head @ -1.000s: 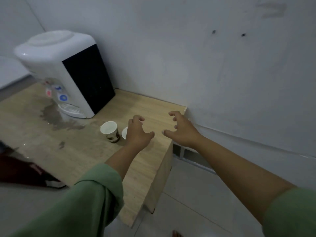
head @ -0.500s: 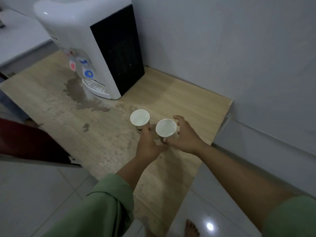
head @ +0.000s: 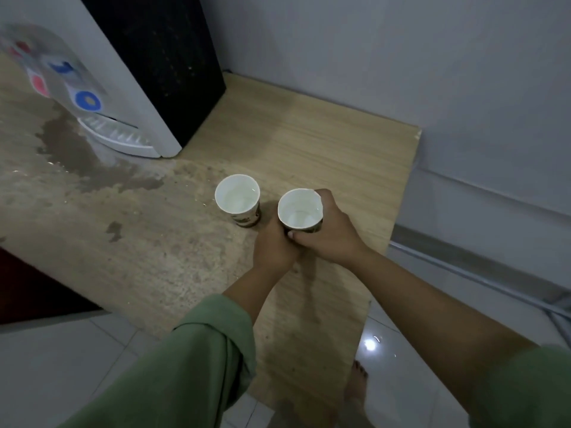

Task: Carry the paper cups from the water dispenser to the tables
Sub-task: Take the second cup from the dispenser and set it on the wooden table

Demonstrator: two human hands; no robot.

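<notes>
The right hand [head: 329,234] is wrapped around a paper cup [head: 300,210], thumb across its near side. The left hand [head: 274,247] presses against it from the left, fingers curled at that cup's base; whether it grips the cup cannot be told. Just left of both hands a second paper cup [head: 237,198] stands upright on the wooden table [head: 340,143]. Farther left sit a wet patch [head: 74,149] and the water dispenser [head: 133,72].

walls: plain pale grey wall [head: 401,57] | floor: glossy white tiled floor [head: 401,381], bright light reflection | surface: light wooden surface [head: 324,143] with dark wet stain [head: 71,149] | light: dim
</notes>
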